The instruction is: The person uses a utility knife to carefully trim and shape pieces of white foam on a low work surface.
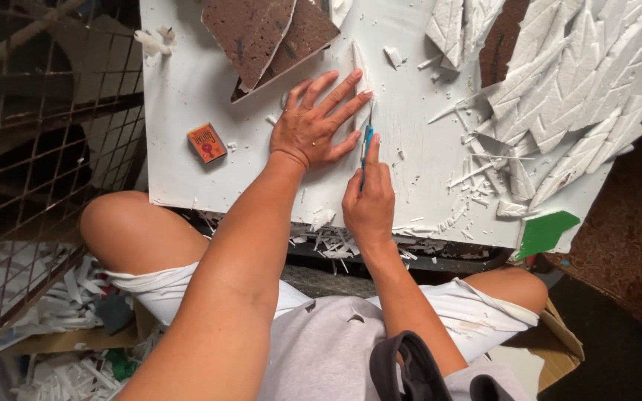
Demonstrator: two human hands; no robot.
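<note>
My left hand [313,126] lies flat with fingers spread on a white foam board [187,148], pressing beside a narrow white foam piece [358,63]. My right hand [369,200] is closed around a small blue-handled cutter [366,141], whose blade points away from me and touches the board just right of my left fingertips. Both forearms reach out over my knees.
A pile of cut white leaf-shaped foam pieces [566,82] fills the board's right side. Brown broken slabs [261,33] lie at the top, a small orange box [206,142] at the left, a green scrap [544,232] at the right corner. Wire mesh [39,148] stands to the left; foam offcuts [76,364] litter the floor.
</note>
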